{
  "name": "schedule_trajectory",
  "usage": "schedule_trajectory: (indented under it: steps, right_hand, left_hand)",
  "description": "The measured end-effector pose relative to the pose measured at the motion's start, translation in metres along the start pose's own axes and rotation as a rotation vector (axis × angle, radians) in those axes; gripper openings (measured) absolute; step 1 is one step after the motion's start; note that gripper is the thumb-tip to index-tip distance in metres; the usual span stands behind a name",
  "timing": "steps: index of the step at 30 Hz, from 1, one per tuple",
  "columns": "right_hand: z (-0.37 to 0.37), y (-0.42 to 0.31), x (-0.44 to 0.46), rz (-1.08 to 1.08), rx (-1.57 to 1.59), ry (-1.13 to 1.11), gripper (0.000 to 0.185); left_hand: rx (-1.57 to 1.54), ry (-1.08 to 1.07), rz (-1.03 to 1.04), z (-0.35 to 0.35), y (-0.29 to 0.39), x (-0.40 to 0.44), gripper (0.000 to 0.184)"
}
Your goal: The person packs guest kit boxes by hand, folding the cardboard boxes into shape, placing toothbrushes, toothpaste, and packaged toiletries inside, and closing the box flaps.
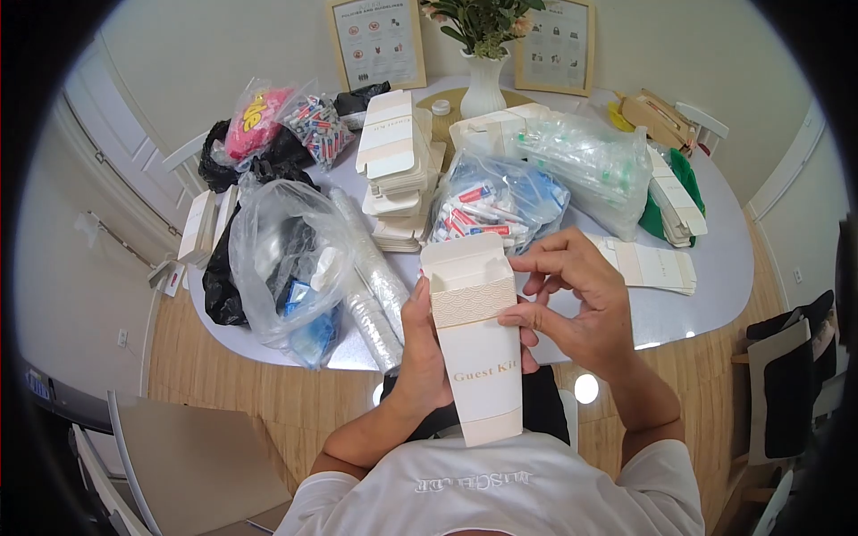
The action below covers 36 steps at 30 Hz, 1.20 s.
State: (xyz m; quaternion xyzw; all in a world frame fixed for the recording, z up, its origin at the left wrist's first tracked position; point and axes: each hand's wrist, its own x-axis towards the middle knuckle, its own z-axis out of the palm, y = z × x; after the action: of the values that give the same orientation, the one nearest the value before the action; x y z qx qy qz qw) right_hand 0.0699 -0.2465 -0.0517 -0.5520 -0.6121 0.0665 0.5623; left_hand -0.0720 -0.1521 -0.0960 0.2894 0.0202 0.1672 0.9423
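Observation:
A white and cream "Guest Kit" carton (483,380) is held upright in front of my chest, its top flaps open. My left hand (420,353) wraps round its left side, thumb along the edge, and fingertips show past the right edge. My right hand (572,304) pinches the carton's upper right edge between thumb and fingers. Just beyond the carton lies a clear bag of toothpaste tubes (483,210). The inside of the carton is mostly hidden from view.
Stacked flat cartons (389,147) stand mid-table, with more cartons (657,263) at right. A bag of green-capped bottles (581,161), clear plastic bags (286,241), plastic-wrapped rolls (371,308) and a white flower vase (484,85) occupy the table (724,299). A chair (782,384) is at right.

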Motion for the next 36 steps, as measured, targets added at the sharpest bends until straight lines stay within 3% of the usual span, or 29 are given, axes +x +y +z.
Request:
schedule_trajectory:
  steps: [5, 11, 14, 16, 18, 21, 23, 28, 36]
  right_hand:
    - [0.011, 0.008, -0.016, 0.176, 0.25, -0.011, 0.033]
    - [0.0, 0.01, -0.01, 0.203, 0.331, -0.245, 0.025]
    - [-0.01, 0.012, 0.0, 0.168, 0.265, -0.383, 0.026]
    - [-0.016, 0.012, 0.013, -0.009, 0.12, -0.381, 0.02]
    - [-0.019, 0.001, 0.027, 0.39, 0.331, -0.211, 0.025]
    - [-0.027, 0.003, 0.049, 0.467, 0.298, -0.335, 0.026]
    - [-0.031, 0.003, 0.059, 0.597, 0.285, -0.644, 0.024]
    - [-0.039, -0.008, 0.071, 0.666, 0.308, -0.689, 0.021]
    - [-0.041, -0.022, 0.08, 0.678, 0.164, -0.798, 0.024]
  left_hand:
    - [-0.087, -0.049, -0.028, -0.001, 0.008, -0.006, 0.067]
    - [-0.198, 0.118, -0.142, 0.003, 0.016, -0.01, 0.063]
    - [-0.157, -0.041, -0.205, -0.007, 0.016, -0.008, 0.063]
    - [-0.113, -0.07, -0.229, -0.007, 0.016, -0.008, 0.064]
    - [-0.146, -0.063, -0.239, -0.003, 0.017, -0.006, 0.064]
    - [-0.153, -0.045, -0.276, 0.008, 0.018, -0.002, 0.066]
    - [-0.126, -0.035, -0.299, 0.009, 0.019, -0.001, 0.067]
    - [0.007, -0.146, -0.352, 0.005, 0.015, -0.004, 0.073]
    - [0.168, -0.089, -0.339, 0.022, 0.014, -0.011, 0.088]
